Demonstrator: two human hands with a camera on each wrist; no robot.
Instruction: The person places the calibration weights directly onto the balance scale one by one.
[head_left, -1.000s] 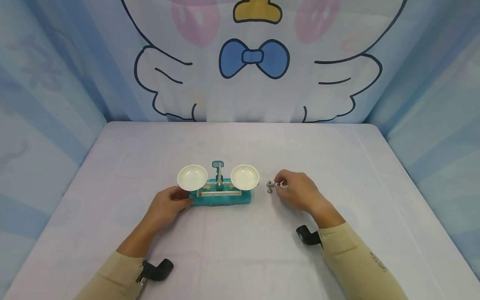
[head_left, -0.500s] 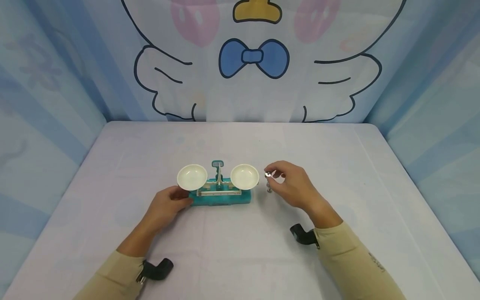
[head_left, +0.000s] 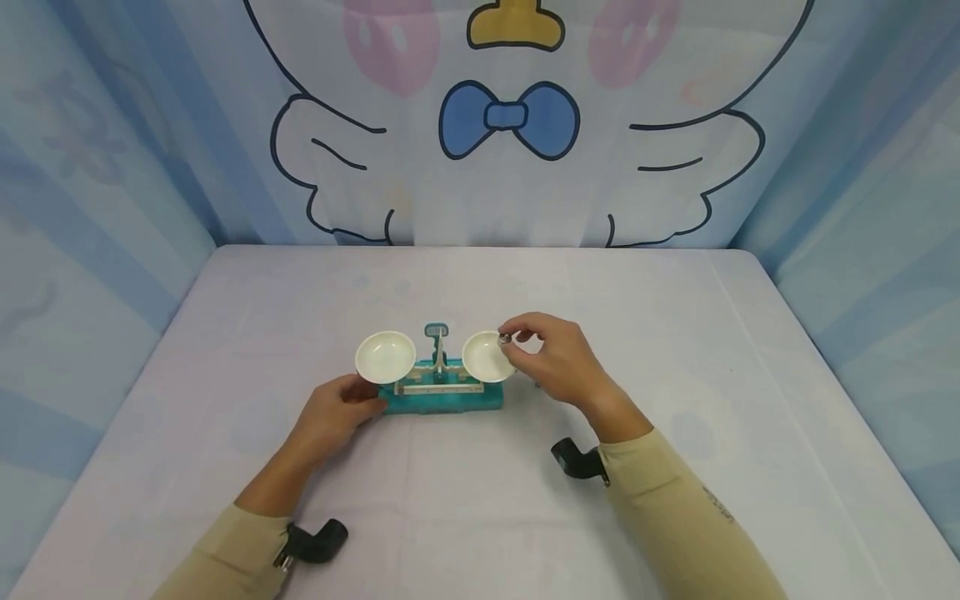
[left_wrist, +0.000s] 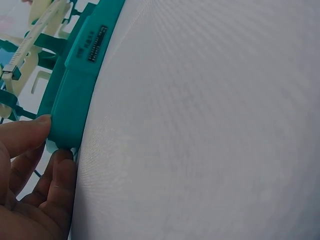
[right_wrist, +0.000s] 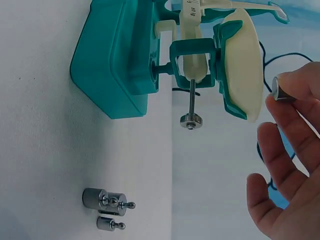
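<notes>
A teal balance scale [head_left: 438,403] with two cream pans stands on the table. My left hand [head_left: 335,417] grips the left end of its base; in the left wrist view the thumb [left_wrist: 30,132] lies on the base and the fingers press against its end. Over the right pan [head_left: 483,358], my right hand [head_left: 558,358] pinches a small metal weight [right_wrist: 281,91] between thumb and forefinger. That weight is held apart from the pan, its other fingers loosely bent. The left pan [head_left: 386,357] holds nothing visible.
Three metal weights with knobs, among them a small one [right_wrist: 110,223], stand on the table right of the scale; my right hand mostly hides them in the head view. A screw with a knurled nut [right_wrist: 191,121] sticks out from the beam's end. Printed curtains [head_left: 510,200] surround the table.
My right hand has picked a weight from the group on the table, lifted it and carried it left over the right pan. The left hand and the scale have stayed put.
</notes>
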